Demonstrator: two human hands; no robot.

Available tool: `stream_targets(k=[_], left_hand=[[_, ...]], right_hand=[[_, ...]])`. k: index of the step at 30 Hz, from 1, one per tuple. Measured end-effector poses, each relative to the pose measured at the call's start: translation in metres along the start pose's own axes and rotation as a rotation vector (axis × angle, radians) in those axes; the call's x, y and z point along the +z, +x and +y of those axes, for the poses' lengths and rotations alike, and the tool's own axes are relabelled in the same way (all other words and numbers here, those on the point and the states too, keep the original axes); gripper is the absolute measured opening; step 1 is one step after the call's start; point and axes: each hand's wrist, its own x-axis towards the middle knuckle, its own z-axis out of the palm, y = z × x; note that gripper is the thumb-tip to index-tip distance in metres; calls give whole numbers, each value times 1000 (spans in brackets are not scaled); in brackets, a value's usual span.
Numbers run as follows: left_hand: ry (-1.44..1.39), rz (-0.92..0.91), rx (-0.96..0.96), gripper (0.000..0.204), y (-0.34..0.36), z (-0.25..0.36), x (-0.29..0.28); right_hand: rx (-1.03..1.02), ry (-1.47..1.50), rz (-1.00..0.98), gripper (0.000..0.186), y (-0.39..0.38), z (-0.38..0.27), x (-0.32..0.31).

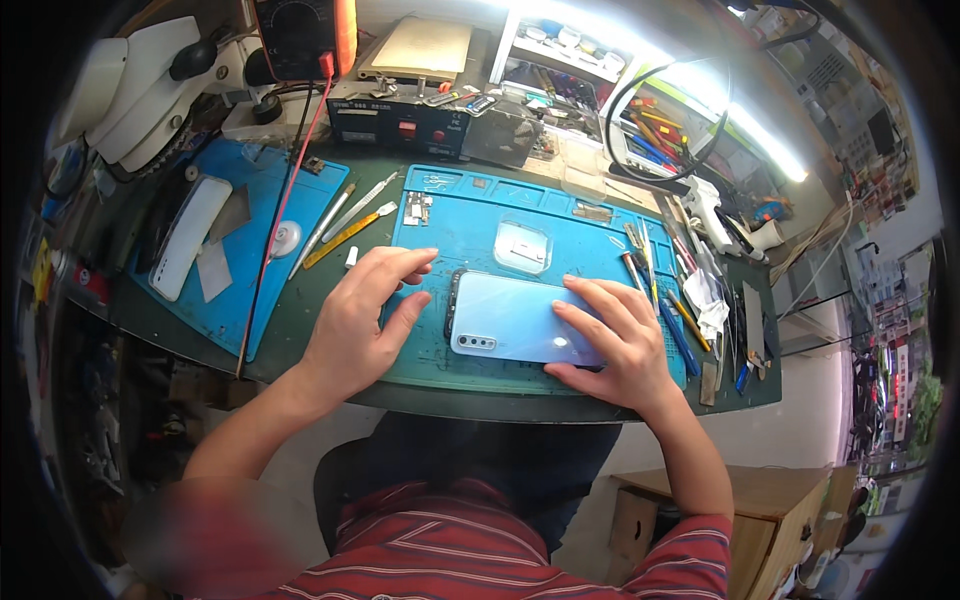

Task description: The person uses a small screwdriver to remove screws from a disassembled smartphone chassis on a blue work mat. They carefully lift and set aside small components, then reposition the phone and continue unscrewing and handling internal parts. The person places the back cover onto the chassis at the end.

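Note:
A light blue smartphone (pixel 510 318) lies back side up on a blue work mat (pixel 470 225), its camera strip at the lower left. My right hand (pixel 612 340) rests flat on the phone's right end, fingers spread over the back cover. My left hand (pixel 368 310) sits just left of the phone, fingers curled toward its left edge; whether they touch it I cannot tell. A small clear plastic tray (pixel 522 246) lies on the mat just beyond the phone.
Screwdrivers and tweezers (pixel 672 310) lie along the mat's right side. A second blue mat (pixel 262 235) at left carries a white case (pixel 188 236), a red wire and long tools (pixel 345 225). A microscope (pixel 150 80), meter and power unit (pixel 400 120) stand behind.

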Motion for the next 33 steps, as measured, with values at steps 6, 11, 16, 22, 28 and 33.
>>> stream_targets(k=[6,11,16,22,28,33], left_hand=[[78,-80,44,36,-4,-1,-4],[101,-129,74,37,-3,-2,-2],[153,-187,102,41,1,-1,-1],[192,-280,96,56,11,-2,1],[183,-373,65,66,22,0,-3],[235,-400,63,67,26,3,-3]], right_hand=[[32,23,-26,59,5,6,9],[32,64,-64,59,10,5,11],[67,117,-111,59,9,6,12],[100,185,-143,62,9,6,7],[147,231,-89,53,-5,19,1],[143,188,-72,53,-11,22,-1]])
